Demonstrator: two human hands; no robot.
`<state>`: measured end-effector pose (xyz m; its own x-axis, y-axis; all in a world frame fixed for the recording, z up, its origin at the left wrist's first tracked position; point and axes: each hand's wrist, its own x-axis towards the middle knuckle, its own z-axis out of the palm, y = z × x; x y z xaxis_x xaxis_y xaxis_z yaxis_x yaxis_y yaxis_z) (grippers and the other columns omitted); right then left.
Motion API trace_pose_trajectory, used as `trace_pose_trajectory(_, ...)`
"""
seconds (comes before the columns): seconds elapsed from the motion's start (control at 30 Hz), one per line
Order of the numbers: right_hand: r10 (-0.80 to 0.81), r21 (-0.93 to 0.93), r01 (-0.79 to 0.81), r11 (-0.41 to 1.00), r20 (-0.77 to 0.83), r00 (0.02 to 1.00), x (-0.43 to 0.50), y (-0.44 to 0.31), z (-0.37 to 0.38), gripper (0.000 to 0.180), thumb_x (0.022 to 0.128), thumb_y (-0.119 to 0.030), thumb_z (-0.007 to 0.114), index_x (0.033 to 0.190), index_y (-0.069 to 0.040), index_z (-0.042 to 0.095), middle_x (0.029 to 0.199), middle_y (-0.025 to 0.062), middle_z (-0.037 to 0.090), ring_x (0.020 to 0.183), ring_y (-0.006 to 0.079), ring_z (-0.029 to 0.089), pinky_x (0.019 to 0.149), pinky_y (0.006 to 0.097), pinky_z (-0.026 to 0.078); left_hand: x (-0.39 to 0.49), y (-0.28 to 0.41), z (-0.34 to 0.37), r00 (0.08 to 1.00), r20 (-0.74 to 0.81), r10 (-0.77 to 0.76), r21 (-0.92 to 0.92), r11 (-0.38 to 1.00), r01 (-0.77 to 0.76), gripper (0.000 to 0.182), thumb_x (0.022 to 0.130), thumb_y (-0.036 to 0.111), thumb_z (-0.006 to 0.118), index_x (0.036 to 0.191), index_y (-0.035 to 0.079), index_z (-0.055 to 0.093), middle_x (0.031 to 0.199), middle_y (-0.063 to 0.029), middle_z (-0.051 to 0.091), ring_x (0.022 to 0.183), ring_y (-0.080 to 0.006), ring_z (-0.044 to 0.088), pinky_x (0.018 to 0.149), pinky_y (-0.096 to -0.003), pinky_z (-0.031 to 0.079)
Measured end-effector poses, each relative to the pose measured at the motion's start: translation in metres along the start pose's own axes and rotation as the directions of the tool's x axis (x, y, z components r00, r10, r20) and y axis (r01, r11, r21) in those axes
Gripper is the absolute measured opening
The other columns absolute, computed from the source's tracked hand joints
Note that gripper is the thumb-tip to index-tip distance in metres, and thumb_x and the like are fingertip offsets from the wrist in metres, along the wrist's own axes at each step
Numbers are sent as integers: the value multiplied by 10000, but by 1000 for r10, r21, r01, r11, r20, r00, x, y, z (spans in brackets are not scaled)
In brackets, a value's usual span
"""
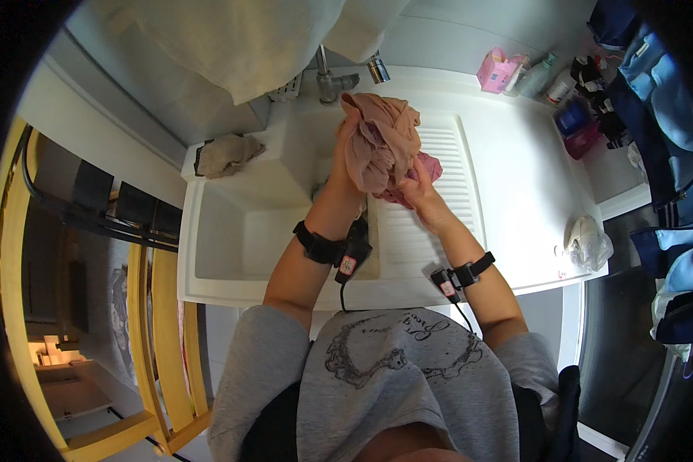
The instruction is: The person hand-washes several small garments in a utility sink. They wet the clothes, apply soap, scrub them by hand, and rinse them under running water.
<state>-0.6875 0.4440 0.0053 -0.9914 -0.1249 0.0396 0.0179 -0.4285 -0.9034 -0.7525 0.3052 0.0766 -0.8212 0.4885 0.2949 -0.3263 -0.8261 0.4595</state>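
Observation:
Both my hands hold up a crumpled dusty-pink cloth [381, 138] over the white laundry sink [225, 242]. My left hand [346, 138] grips its left side, the fingers largely hidden by the fabric. On the lower right, my right hand [420, 186] pinches the cloth between thumb and fingers. A darker pink cloth [430, 167] shows behind and below it, above the ribbed washboard [450, 173]; whether my right hand touches it too, I cannot tell. The basin lies to the left, partly covered by my left forearm.
A chrome faucet [377, 68] and a pipe valve [330, 84] stand at the back. A grey-brown rag [228, 156] lies on the left rim. Bottles [537, 75] and a pink box [496, 69] line the back right. Pale fabric [237, 40] hangs overhead; blue clothes [670, 98] hang right.

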Motion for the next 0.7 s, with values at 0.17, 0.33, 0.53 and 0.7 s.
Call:
trace_pose_trajectory(0.17,-123,-405,56,913,-141,982,7,-2,-23,179,810,-91,516,973,-31,563,935,66,563,836,158,540,779,275,417,-6,-5,-15,987,-158,-18,-19,1000,15,396,858,342,457,1080,14,461,1053,-128,518,920,-250,539,786,-368,466)
trace_pose_trajectory(0.33,25,449,32,893,-121,992,17,-66,-27,325,873,-212,433,1121,-2,457,1068,103,536,1027,226,488,910,365,369,-23,-15,-22,978,-162,-128,-18,992,127,444,857,389,440,1130,38,446,1104,-122,505,998,-252,511,844,-360,438)
trace_pose_trajectory(0.53,-456,-744,486,459,272,847,23,-65,30,298,813,-135,511,1106,-85,519,1166,120,475,1134,281,399,961,379,306,-43,-38,-29,941,-60,-333,-316,901,299,463,879,395,375,1198,61,397,1183,-100,462,1071,-223,468,883,-323,411)
trace_pose_trajectory(0.7,-469,-817,507,-275,574,671,26,-43,37,256,750,-103,533,990,-25,579,1155,132,489,1124,317,395,940,411,302,-40,-49,-39,972,-104,-212,-104,974,202,415,877,380,417,1159,75,402,1099,-73,473,1004,-183,484,829,-302,425)
